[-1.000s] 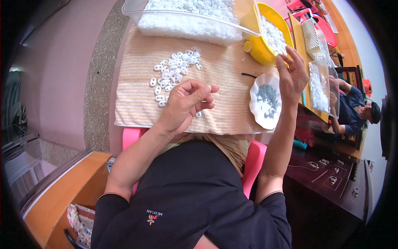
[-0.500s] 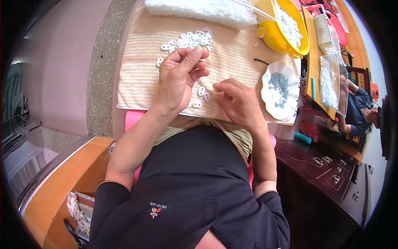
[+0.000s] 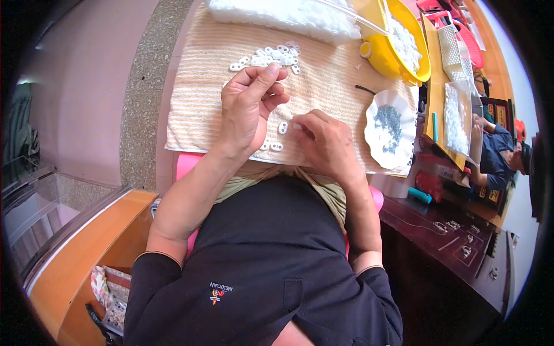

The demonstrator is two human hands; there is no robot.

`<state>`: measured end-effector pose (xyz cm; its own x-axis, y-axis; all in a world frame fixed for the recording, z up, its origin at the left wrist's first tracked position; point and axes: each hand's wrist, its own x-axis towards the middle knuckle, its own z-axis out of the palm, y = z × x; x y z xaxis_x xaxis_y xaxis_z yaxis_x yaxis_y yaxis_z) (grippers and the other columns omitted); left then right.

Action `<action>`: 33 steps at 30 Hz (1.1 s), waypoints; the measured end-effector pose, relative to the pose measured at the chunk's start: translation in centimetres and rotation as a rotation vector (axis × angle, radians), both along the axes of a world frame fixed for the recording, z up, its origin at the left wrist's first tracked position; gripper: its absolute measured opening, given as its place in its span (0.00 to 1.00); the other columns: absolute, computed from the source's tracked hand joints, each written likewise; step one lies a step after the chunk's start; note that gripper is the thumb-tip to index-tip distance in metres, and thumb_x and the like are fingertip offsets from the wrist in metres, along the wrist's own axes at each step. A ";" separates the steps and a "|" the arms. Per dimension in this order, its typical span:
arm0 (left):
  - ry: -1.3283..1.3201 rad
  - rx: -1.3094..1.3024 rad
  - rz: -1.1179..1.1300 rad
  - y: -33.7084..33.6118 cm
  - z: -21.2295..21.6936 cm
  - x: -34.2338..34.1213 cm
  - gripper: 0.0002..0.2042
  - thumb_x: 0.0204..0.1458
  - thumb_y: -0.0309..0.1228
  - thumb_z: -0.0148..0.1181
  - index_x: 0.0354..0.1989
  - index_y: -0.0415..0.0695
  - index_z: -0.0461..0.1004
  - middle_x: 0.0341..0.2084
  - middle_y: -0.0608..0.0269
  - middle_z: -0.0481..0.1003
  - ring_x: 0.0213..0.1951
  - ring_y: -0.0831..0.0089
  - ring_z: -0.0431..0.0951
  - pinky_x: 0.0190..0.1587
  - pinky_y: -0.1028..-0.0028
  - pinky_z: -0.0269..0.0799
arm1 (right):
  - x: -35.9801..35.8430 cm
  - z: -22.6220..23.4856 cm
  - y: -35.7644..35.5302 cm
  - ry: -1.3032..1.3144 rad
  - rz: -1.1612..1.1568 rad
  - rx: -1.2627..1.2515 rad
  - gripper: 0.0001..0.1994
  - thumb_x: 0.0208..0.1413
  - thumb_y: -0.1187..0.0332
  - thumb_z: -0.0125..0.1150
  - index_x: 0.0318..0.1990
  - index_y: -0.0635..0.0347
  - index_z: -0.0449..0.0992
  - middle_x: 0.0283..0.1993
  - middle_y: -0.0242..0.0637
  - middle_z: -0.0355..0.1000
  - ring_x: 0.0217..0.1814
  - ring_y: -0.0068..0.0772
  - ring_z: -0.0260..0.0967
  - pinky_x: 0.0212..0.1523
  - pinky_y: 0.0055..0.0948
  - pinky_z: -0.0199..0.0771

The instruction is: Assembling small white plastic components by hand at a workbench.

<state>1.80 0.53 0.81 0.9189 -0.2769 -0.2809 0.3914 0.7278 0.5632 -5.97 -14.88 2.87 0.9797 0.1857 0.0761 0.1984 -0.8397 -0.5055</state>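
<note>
Hands now meet over beige striped cloth (image 3: pixel 323 86): right hand (image 3: pixel 326 141) back from yellow bowl (image 3: pixel 398 69), grip pinched narrow, contents hidden; left hand (image 3: pixel 248 109) pinches small white ring.

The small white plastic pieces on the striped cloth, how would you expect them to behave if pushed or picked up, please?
The small white plastic pieces look flat and tiny, so probably very light and likely to slide rather than roll. The striped cloth under them seems textured, which should slow them. Their size suggests a fingertip pinch, as the left hand and right hand appear to use.
</note>
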 end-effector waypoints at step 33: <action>-0.066 0.180 -0.076 -0.9 -0.4 -0.6 0.06 0.55 0.29 0.60 0.37 0.40 0.73 0.30 0.65 0.76 0.31 0.80 0.75 0.38 0.78 0.75 | 5.3 -1.4 0.4 -0.396 -0.177 0.260 0.05 0.48 0.77 0.64 0.33 0.64 0.77 0.28 0.44 0.75 0.27 0.34 0.75 0.26 0.27 0.73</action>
